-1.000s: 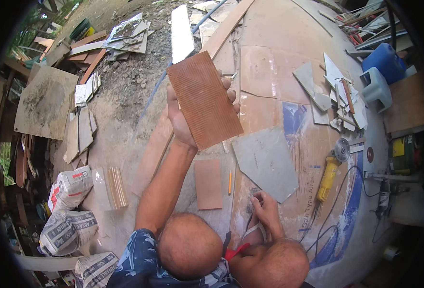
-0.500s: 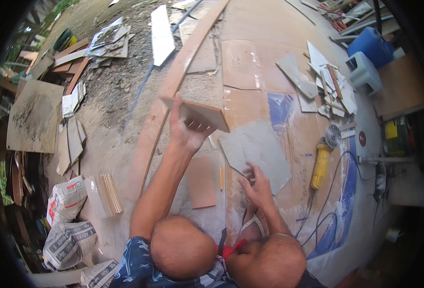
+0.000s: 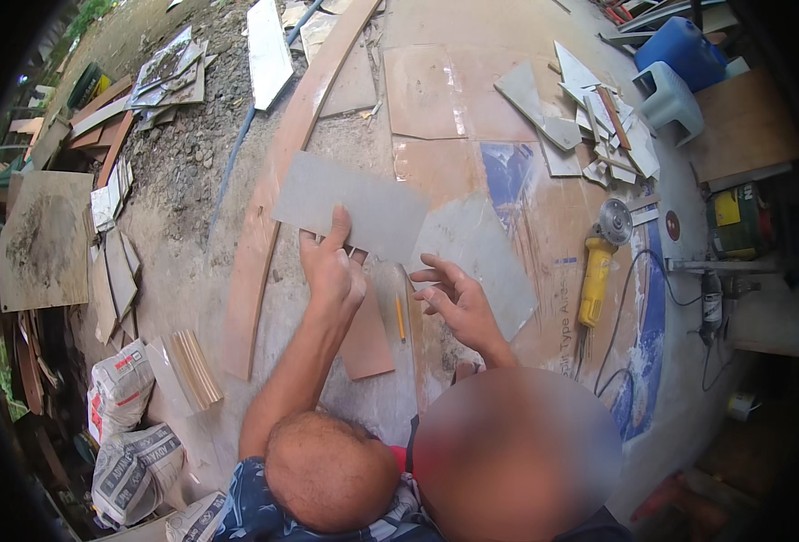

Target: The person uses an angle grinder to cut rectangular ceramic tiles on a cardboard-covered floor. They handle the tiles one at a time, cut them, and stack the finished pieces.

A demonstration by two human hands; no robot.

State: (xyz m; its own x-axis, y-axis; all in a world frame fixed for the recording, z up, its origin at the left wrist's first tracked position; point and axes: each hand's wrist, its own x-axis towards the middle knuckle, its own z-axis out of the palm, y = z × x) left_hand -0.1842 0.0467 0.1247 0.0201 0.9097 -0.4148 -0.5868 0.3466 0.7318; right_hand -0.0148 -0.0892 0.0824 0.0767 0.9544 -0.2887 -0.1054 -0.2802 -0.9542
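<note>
A grey rectangular tile is held up in my left hand, its thumb on the grey face and its fingers underneath. To the right, my right hand is raised with fingers apart and nothing in them, just over the edge of a larger, irregular grey tile piece lying on cardboard. On the floor below the held tile rests a brownish rectangular tile, partly covered by my left hand and the grey tile. Beside it lies a yellow pencil.
A yellow angle grinder with its cable rests on cardboard at the right. Broken tile pieces are heaped beyond it, near a blue jerrycan. A long wooden plank crosses the floor. Sacks and stacked tiles stand left.
My left hand has turned the tile from nearly edge-on, brown back showing, to grey face up. My right hand has shifted left and up, closer to it. The whole view has shifted slightly.
</note>
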